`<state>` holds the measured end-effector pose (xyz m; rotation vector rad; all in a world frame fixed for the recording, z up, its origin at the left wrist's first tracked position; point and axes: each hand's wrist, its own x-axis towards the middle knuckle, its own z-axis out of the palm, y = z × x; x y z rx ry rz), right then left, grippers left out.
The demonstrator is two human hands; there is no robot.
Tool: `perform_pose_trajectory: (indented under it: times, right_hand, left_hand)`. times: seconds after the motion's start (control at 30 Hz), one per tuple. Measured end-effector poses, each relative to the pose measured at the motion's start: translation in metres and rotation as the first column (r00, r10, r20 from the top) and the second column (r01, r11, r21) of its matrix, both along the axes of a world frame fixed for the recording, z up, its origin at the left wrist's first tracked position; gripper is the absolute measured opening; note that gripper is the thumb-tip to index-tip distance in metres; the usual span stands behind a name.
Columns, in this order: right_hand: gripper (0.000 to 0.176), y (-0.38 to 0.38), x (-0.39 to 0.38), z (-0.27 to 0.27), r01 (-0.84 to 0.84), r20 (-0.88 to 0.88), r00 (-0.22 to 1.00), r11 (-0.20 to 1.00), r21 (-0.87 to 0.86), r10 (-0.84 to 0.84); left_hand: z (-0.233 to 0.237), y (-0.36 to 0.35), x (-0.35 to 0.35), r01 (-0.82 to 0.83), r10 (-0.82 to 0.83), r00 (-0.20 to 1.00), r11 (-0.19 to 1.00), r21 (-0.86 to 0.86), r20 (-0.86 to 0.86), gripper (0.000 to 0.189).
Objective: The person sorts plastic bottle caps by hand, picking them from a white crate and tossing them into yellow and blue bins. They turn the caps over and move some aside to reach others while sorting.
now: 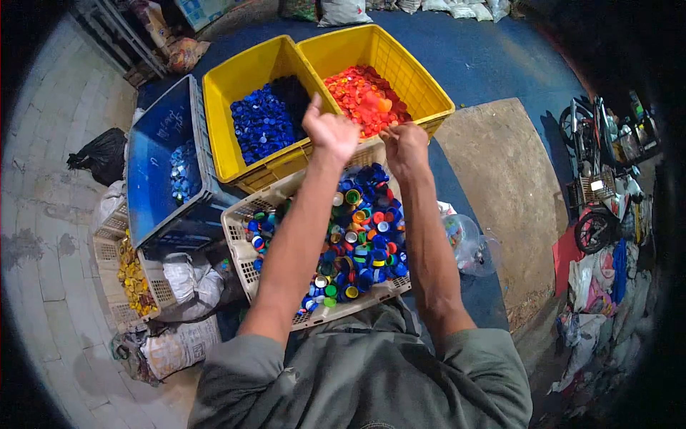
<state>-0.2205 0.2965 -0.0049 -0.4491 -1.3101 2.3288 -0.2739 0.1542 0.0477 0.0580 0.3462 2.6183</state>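
My left hand (pixel 333 134) is raised over the far edge of a cream crate (pixel 239 247) of mixed bottle caps (pixel 361 239). Its thumb points up, apart from the fingers, and no cap shows in it. Beside it, my right hand (pixel 408 149) is closed, fingertips together, near the front rim of a yellow bin (pixel 421 86) of red and orange caps (pixel 354 89). What those fingers hold, if anything, is hidden. A blurred orange cap (pixel 384 106) appears just beyond my hands, above the red caps.
Left of it, another yellow bin (pixel 218 121) holds dark blue caps. A blue bin (pixel 146 171) has light blue caps, and a crate (pixel 107 250) has yellow ones. White sacks (pixel 182 347) lie at left. A motorcycle (pixel 593 179) stands far right.
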Motion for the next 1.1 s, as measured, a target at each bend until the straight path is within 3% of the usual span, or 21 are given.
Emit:
perform_pose_trajectory:
  times: [0.03, 0.07, 0.13, 0.17, 0.2, 0.27, 0.33, 0.37, 0.4, 0.43, 0.47, 0.53, 0.6, 0.63, 0.73, 0.77, 0.8, 0.83, 0.87, 1.07, 1.1]
  right_hand:
    - [0.017, 0.008, 0.001, 0.003, 0.051, 0.011, 0.999, 0.999, -0.006, -0.051]
    - [0.021, 0.000, 0.019, 0.053, 0.070, 0.132, 0.990, 0.968, -0.239, -0.039]
    - [0.023, 0.017, 0.041, 0.020, -0.012, -0.119, 0.993, 0.994, -0.106, -0.001]
    - [0.039, 0.009, 0.065, 0.040, 0.039, 0.016, 0.999, 0.998, -0.052, -0.038]
    - [0.049, 0.007, 0.084, 0.038, 0.069, 0.027, 0.997, 0.983, -0.172, -0.066]
    - [0.046, 0.000, 0.121, 0.029, 0.054, 0.050, 0.998, 0.988, -0.148, -0.047]
    - [0.045, -0.007, 0.153, 0.015, 0.026, 0.163, 0.987, 0.994, -0.107, -0.008]
    - [0.044, -0.010, 0.169, 0.008, 0.010, 0.222, 0.975, 0.996, -0.088, 0.010]
    - [0.041, -0.013, 0.182, 0.001, -0.049, 0.287, 0.956, 0.998, -0.041, 0.059]
    - [0.038, -0.017, 0.193, -0.008, -0.059, 0.324, 0.944, 0.998, -0.031, 0.066]
    - [0.036, -0.021, 0.203, -0.018, -0.067, 0.361, 0.930, 0.998, -0.021, 0.070]
    - [0.032, -0.028, 0.217, -0.036, -0.110, 0.409, 0.911, 0.988, 0.109, 0.057]
    - [0.031, -0.036, 0.226, -0.038, -0.122, 0.447, 0.894, 0.969, 0.214, 0.014]
    - [0.031, -0.036, 0.230, -0.055, -0.143, 0.446, 0.895, 0.948, 0.283, 0.002]
    - [0.027, -0.039, 0.237, -0.057, -0.166, 0.467, 0.884, 0.911, 0.378, -0.033]
    - [0.027, -0.039, 0.237, -0.051, -0.195, 0.481, 0.876, 0.885, 0.423, -0.037]
    - [0.026, -0.039, 0.236, -0.044, -0.224, 0.494, 0.868, 0.856, 0.466, -0.042]
    - [0.025, -0.037, 0.240, -0.034, -0.272, 0.493, 0.864, 0.732, 0.625, -0.100]
    - [0.025, -0.037, 0.240, -0.030, -0.288, 0.499, 0.861, 0.714, 0.639, -0.100]
    - [0.025, -0.033, 0.236, -0.022, -0.364, 0.535, 0.840, 0.634, 0.682, -0.092]
    - [0.026, -0.031, 0.234, -0.028, -0.373, 0.515, 0.850, 0.565, 0.736, -0.110]
  left_hand:
    - [0.010, -0.001, -0.001, -0.093, 0.100, 0.992, 0.991, -0.093, 0.078, 0.093]
    - [0.014, -0.007, 0.005, -0.149, 0.169, 0.981, 0.973, -0.178, 0.098, 0.093]
    - [0.009, -0.026, 0.019, -0.218, 0.259, 0.962, 0.915, -0.339, 0.081, 0.093]
    - [-0.006, -0.043, 0.028, -0.176, 0.198, 0.980, 0.914, -0.365, 0.026, 0.071]
    - [-0.012, -0.053, 0.045, -0.188, 0.200, 0.980, 0.915, -0.357, -0.004, 0.052]
    - [-0.055, -0.076, 0.069, -0.185, 0.141, 0.981, 0.896, -0.403, -0.135, 0.032]
    - [-0.071, -0.080, 0.105, -0.205, 0.138, 0.979, 0.613, -0.763, -0.152, 0.018]
    - [-0.089, -0.081, 0.118, -0.239, 0.061, 0.968, 0.511, -0.825, -0.243, 0.018]
    - [-0.111, -0.082, 0.130, -0.283, -0.029, 0.947, 0.405, -0.870, -0.321, 0.021]
    - [-0.128, -0.076, 0.144, -0.378, -0.061, 0.903, 0.353, -0.856, -0.425, 0.024]
    - [-0.141, -0.072, 0.151, -0.354, -0.128, 0.901, 0.339, -0.872, -0.416, 0.027]
    - [-0.136, -0.062, 0.159, -0.525, -0.380, 0.767, 0.092, -0.846, -0.517, 0.029]
    - [-0.134, -0.044, 0.162, -0.521, -0.402, 0.751, 0.125, -0.844, -0.523, 0.030]
    - [-0.132, -0.038, 0.162, -0.539, -0.492, 0.729, 0.017, -0.842, -0.476, 0.032]
    - [-0.143, -0.018, 0.159, -0.615, -0.577, 0.661, -0.049, -0.787, -0.480, 0.034]
    - [-0.145, -0.013, 0.160, -0.533, -0.554, 0.711, -0.022, -0.846, -0.433, 0.037]
    - [-0.146, -0.009, 0.160, -0.553, -0.572, 0.700, -0.053, -0.832, -0.429, 0.037]
    - [-0.148, -0.006, 0.160, -0.572, -0.589, 0.689, -0.084, -0.816, -0.423, 0.038]
    - [-0.149, -0.004, 0.160, -0.592, -0.604, 0.679, -0.115, -0.797, -0.417, 0.038]
    - [-0.165, -0.005, 0.156, -0.538, -0.556, 0.712, -0.040, -0.842, -0.429, 0.038]
    - [-0.171, -0.008, 0.154, -0.547, -0.566, 0.703, -0.042, -0.836, -0.431, 0.037]
